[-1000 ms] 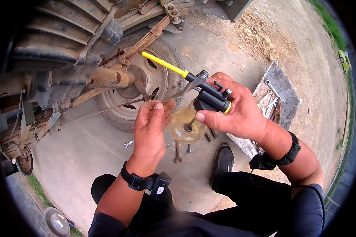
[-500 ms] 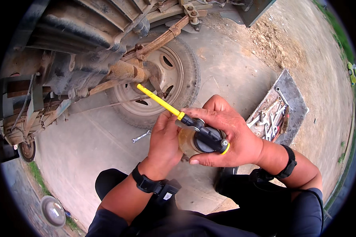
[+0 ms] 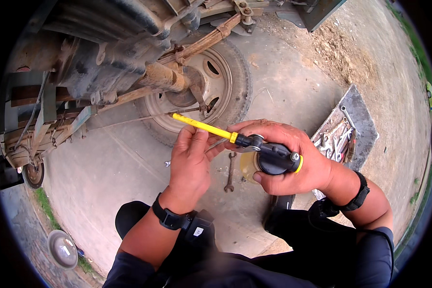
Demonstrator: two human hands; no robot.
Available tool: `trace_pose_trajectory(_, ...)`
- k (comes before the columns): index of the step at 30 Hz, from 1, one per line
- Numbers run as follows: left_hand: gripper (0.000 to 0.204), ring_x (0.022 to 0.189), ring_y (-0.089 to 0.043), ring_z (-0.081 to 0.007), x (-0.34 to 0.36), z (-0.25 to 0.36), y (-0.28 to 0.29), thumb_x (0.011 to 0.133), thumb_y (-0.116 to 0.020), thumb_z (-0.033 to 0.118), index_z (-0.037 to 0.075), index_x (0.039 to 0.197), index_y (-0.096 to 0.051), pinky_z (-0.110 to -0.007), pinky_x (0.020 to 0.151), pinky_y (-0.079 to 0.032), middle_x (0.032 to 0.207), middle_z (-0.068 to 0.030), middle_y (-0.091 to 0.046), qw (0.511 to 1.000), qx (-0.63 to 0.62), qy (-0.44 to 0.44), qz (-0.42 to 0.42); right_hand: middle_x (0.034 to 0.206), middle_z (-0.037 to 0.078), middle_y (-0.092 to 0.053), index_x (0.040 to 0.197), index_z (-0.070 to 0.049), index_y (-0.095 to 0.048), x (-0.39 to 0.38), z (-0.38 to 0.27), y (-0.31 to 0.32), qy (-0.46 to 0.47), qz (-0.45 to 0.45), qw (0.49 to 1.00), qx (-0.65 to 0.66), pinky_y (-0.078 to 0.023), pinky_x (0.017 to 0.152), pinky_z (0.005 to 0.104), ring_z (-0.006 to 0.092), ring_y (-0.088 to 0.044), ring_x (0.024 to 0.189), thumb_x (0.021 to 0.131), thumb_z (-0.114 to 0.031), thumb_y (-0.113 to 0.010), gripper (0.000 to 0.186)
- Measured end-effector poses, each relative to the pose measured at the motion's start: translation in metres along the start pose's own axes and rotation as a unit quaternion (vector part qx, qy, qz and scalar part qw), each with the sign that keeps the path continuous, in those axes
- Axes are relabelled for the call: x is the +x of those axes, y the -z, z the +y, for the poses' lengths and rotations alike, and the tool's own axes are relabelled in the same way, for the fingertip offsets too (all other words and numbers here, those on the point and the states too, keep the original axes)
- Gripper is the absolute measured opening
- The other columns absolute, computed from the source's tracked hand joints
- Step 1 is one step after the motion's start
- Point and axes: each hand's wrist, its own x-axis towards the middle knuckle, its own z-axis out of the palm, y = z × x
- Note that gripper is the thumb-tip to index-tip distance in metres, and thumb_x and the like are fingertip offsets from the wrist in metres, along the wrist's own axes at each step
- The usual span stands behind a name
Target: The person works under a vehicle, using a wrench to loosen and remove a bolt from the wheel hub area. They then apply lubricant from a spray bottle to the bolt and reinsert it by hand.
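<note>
right hand holds oil can; tray holds wrenches.

Outdoor repair yard: vehicle underside, wheel, tray of wrenches.

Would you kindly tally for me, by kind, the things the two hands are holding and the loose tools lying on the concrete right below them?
Oil cans with a yellow spout, gripped by the right hand with the left hand on the spout: 1
Spanners on the concrete: 1
Small bolts or sockets on the concrete: 1
Total: 3
</note>
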Motion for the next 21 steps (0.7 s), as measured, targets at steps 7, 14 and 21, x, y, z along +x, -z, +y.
trace_pose_trajectory(7, 0.018, 0.102, -0.065, -0.0171, 0.010, 0.041, 0.036, 0.104, -0.053, 0.023, 0.010, 0.114, -0.060, -0.033, 0.087, -0.052, 0.106, -0.0042, -0.068, 0.989, 0.084, -0.117, -0.033, 0.132, 0.019, -0.058, 0.129, -0.004, -0.054, -0.017, 0.020, 0.019, 0.022, 0.019, 0.999, -0.042, -0.047, 0.103, 0.0416, 0.0318, -0.064, 0.117, 0.067, 0.001, -0.068, 0.063)
trace_pose_trajectory(14, 0.019, 0.102, -0.066, -0.0185, 0.003, 0.046, 0.031, 0.100, -0.060, 0.014, 0.002, 0.115, -0.058, -0.030, 0.089, -0.049, 0.106, -0.0080, -0.066, 0.954, 0.215, -0.207, -0.028, 0.116, 0.014, -0.067, 0.126, -0.005, -0.055, -0.014, 0.020, 0.017, 0.019, -0.007, 0.996, -0.089, -0.045, 0.102, 0.0433, 0.0331, -0.061, 0.115, 0.067, -0.002, -0.070, 0.060)
trace_pose_trajectory(21, 0.021, 0.102, -0.066, -0.0180, 0.004, 0.047, 0.030, 0.098, -0.062, 0.011, 0.000, 0.116, -0.057, -0.028, 0.088, -0.049, 0.106, -0.0071, -0.065, 0.942, 0.230, -0.242, -0.031, 0.115, 0.014, -0.067, 0.126, -0.006, -0.055, -0.016, 0.024, 0.015, 0.030, -0.003, 0.994, -0.101, -0.047, 0.098, 0.0426, 0.0327, -0.062, 0.110, 0.066, -0.001, -0.070, 0.061)
